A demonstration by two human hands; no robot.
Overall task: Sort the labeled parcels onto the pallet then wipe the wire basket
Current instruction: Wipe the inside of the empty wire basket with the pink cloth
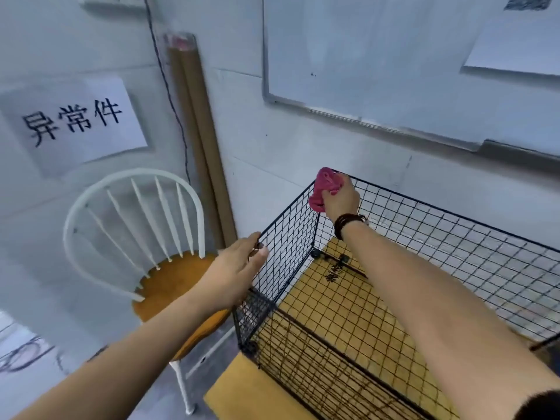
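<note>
A black wire basket (454, 237) stands on a yellow wooden surface (242, 392) against the wall. My right hand (341, 198) grips a bunched pink cloth (324, 186) and presses it on the basket's far left top corner. My left hand (239, 268) grips the top rim of the basket's left side panel, thumb inside the mesh. The basket looks empty; only the wood shows through its floor. No parcels or pallet are in view.
A white spindle-back chair (133, 225) with an orange seat stands left of the basket. Brown cardboard tubes (200, 147) lean in the wall corner. A paper sign (72, 122) with black characters hangs on the left wall, a whiteboard (394, 62) above the basket.
</note>
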